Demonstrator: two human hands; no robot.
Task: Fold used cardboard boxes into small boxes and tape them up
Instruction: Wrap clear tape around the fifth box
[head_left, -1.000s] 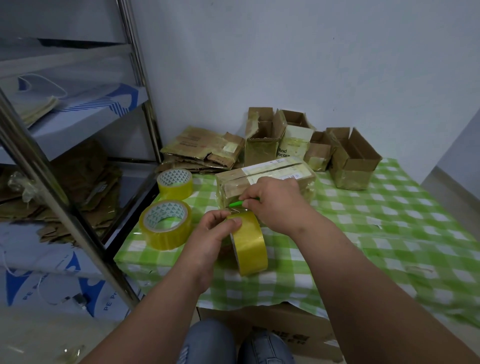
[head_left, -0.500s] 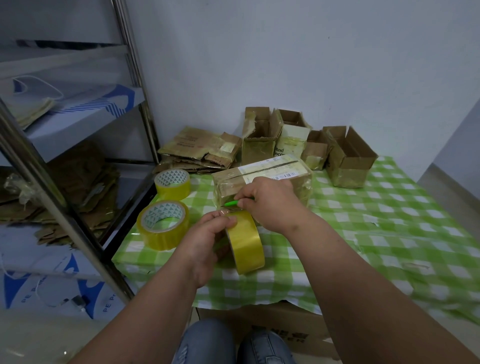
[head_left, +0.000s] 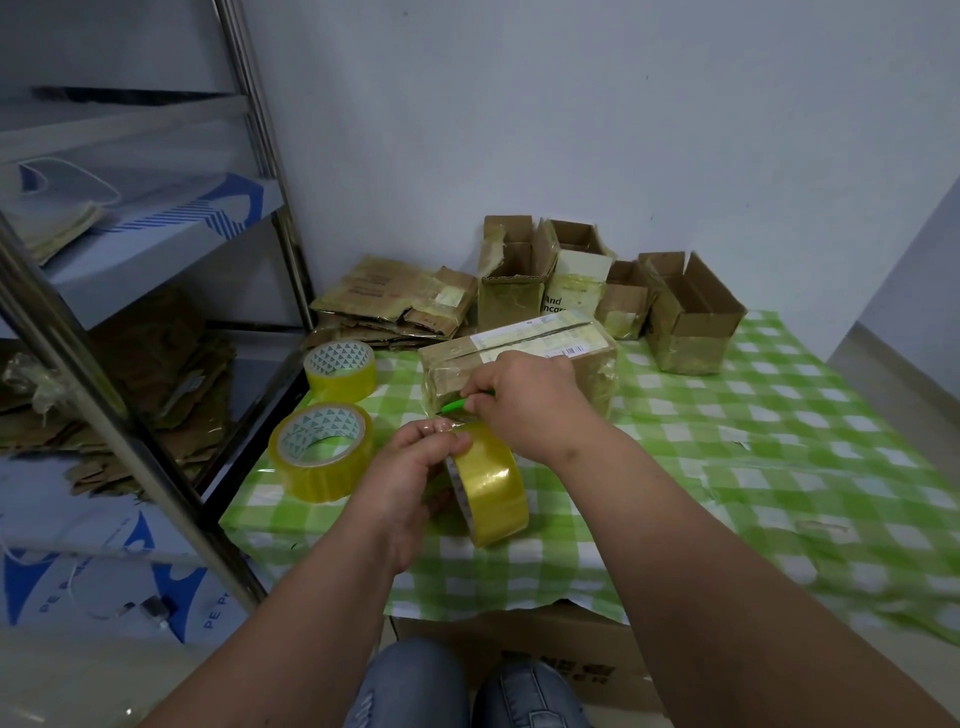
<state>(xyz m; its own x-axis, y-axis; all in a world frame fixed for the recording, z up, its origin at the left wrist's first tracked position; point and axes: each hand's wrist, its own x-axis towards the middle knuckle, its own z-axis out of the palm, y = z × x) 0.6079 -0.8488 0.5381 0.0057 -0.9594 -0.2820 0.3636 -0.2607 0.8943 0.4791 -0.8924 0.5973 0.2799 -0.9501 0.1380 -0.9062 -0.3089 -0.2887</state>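
Note:
A closed cardboard box with a white label lies on the green checked tablecloth. My left hand grips a roll of yellow tape held on edge just in front of the box. A strip of tape stretches from the roll toward the box's near left corner. My right hand holds a small green cutter at that strip, right above the roll.
Two more yellow tape rolls lie at the table's left. Flattened cardboard is stacked at the back left, several open small boxes stand along the wall. A metal shelf rack stands left; a large carton sits under the table.
Both hands, the roll and the cutter stay in nearly the same place; my view has shifted slightly.

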